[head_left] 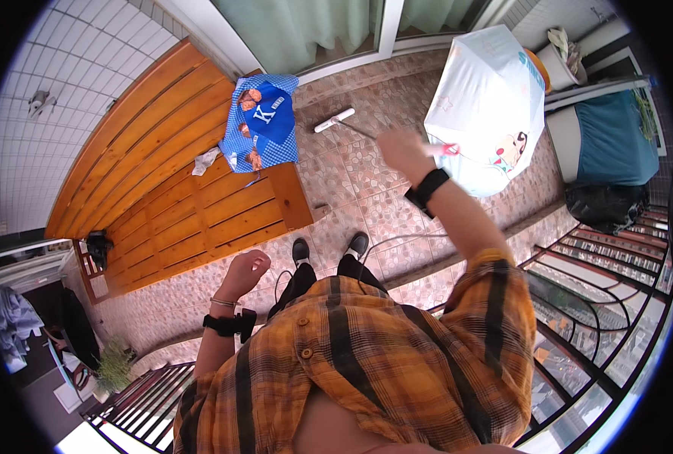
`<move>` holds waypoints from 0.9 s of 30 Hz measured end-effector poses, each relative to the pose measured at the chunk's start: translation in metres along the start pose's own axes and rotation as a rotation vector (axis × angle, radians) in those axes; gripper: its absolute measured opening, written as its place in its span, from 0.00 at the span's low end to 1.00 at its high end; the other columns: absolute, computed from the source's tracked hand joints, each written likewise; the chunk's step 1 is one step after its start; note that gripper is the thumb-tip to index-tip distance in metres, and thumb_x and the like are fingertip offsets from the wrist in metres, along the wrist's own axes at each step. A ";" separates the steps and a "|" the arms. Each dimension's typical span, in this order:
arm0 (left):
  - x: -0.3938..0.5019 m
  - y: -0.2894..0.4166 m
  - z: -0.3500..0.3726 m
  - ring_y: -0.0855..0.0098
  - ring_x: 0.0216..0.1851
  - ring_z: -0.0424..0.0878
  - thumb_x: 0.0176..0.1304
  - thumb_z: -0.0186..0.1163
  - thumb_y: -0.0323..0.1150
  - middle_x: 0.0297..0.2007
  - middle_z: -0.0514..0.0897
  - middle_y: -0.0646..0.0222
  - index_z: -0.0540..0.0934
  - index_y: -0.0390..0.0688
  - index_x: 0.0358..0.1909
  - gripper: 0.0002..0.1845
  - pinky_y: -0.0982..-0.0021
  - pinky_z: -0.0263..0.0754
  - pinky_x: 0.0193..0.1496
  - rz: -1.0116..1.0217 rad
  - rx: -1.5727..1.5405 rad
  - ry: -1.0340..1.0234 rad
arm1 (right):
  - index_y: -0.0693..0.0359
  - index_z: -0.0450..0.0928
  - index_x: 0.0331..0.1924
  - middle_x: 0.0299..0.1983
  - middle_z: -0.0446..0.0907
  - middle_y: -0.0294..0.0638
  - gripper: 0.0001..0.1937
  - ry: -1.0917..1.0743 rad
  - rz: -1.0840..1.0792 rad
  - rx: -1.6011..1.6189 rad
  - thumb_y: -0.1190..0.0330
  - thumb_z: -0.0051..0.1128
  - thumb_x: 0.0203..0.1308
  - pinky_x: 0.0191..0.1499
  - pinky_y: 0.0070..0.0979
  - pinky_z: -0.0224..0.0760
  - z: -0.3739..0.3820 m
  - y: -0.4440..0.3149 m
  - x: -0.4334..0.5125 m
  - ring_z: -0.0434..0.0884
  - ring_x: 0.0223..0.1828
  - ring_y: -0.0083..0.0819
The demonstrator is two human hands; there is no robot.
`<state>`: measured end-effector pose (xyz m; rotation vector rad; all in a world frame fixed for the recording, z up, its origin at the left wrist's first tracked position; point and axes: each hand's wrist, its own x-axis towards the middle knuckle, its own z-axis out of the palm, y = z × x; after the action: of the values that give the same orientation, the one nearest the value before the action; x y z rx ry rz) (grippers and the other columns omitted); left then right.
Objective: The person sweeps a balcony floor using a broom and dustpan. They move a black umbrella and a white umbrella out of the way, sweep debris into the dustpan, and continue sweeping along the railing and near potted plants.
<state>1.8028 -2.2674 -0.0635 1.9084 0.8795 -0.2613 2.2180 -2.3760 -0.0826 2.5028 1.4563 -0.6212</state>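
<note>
My right hand (401, 153) is shut around a T-shaped tool. Its white crossbar head (334, 120) sits on a thin metal rod to the hand's left, and a white-and-pink handle end (447, 149) sticks out on the right. Just beyond that hand, an open white umbrella (484, 108) with a printed cartoon figure stands canopy up on the floor. Loosely curled, my left hand (245, 276) hovers before my body near the wooden bench (211, 210), with nothing visible in it. Black bands circle both wrists.
A blue checked bag (282, 122) and a crumpled white cloth (205, 162) lie on the bench. A sliding glass door (313, 34) stands ahead. At right are a teal cover (614, 139), a black bag (606, 207) and a metal railing (591, 363). A potted plant (115, 363) is at lower left.
</note>
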 end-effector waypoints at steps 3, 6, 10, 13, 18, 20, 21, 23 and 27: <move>0.003 -0.003 0.001 0.70 0.34 0.81 0.61 0.60 0.35 0.30 0.84 0.64 0.80 0.37 0.33 0.10 0.71 0.75 0.40 -0.016 -0.017 -0.022 | 0.57 0.84 0.37 0.39 0.84 0.43 0.08 0.088 -0.111 -0.047 0.72 0.56 0.54 0.41 0.35 0.79 -0.026 0.024 -0.017 0.84 0.42 0.39; 0.004 -0.002 0.003 0.75 0.33 0.80 0.62 0.60 0.34 0.29 0.83 0.67 0.80 0.36 0.34 0.10 0.74 0.74 0.39 -0.007 0.015 -0.054 | 0.57 0.84 0.36 0.36 0.85 0.43 0.08 0.134 -0.153 -0.083 0.73 0.56 0.54 0.40 0.34 0.79 -0.009 0.009 -0.020 0.85 0.42 0.39; 0.009 0.003 -0.001 0.77 0.33 0.80 0.64 0.59 0.35 0.30 0.83 0.69 0.79 0.35 0.35 0.11 0.75 0.74 0.38 0.002 0.069 -0.089 | 0.57 0.84 0.36 0.34 0.85 0.41 0.07 0.089 -0.104 0.056 0.72 0.56 0.54 0.39 0.32 0.79 0.041 -0.018 -0.008 0.85 0.41 0.39; 0.012 0.010 -0.002 0.77 0.32 0.79 0.63 0.59 0.35 0.29 0.83 0.69 0.80 0.35 0.35 0.11 0.75 0.73 0.37 -0.004 0.077 -0.076 | 0.57 0.84 0.36 0.34 0.85 0.40 0.07 0.026 -0.156 0.053 0.72 0.57 0.54 0.39 0.32 0.79 0.068 -0.027 -0.016 0.85 0.40 0.39; 0.020 0.022 0.000 0.78 0.31 0.78 0.62 0.60 0.36 0.28 0.83 0.70 0.80 0.37 0.35 0.11 0.76 0.73 0.37 -0.001 0.063 -0.096 | 0.58 0.83 0.36 0.37 0.84 0.42 0.07 -0.092 -0.095 0.047 0.72 0.57 0.53 0.41 0.32 0.78 0.055 0.014 -0.073 0.84 0.41 0.39; 0.025 0.026 0.002 0.72 0.31 0.80 0.62 0.59 0.35 0.28 0.83 0.66 0.80 0.37 0.33 0.10 0.73 0.74 0.38 0.021 0.108 -0.097 | 0.59 0.82 0.37 0.38 0.84 0.44 0.08 -0.120 -0.070 0.020 0.72 0.56 0.53 0.43 0.33 0.77 0.031 0.039 -0.098 0.84 0.42 0.40; 0.026 0.028 0.004 0.70 0.31 0.80 0.61 0.58 0.34 0.28 0.83 0.64 0.80 0.37 0.32 0.09 0.71 0.74 0.38 0.026 0.122 -0.098 | 0.60 0.81 0.38 0.39 0.84 0.44 0.08 -0.109 -0.060 0.025 0.73 0.56 0.52 0.43 0.33 0.77 0.023 0.047 -0.110 0.84 0.43 0.40; 0.029 0.031 0.005 0.69 0.30 0.80 0.61 0.58 0.34 0.27 0.82 0.64 0.79 0.37 0.31 0.09 0.71 0.74 0.37 0.040 0.089 -0.103 | 0.60 0.80 0.38 0.37 0.83 0.45 0.09 -0.100 0.019 0.060 0.73 0.55 0.52 0.43 0.34 0.77 0.013 0.060 -0.127 0.84 0.42 0.41; 0.035 0.034 0.006 0.69 0.30 0.80 0.60 0.57 0.33 0.27 0.82 0.63 0.79 0.37 0.30 0.09 0.71 0.74 0.37 0.048 0.109 -0.089 | 0.61 0.78 0.40 0.35 0.83 0.46 0.09 -0.002 0.153 0.095 0.74 0.55 0.52 0.42 0.34 0.77 0.024 0.073 -0.105 0.84 0.40 0.43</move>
<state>1.8516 -2.2648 -0.0610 1.9994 0.7732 -0.3688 2.2286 -2.5040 -0.0615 2.6528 1.2476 -0.6793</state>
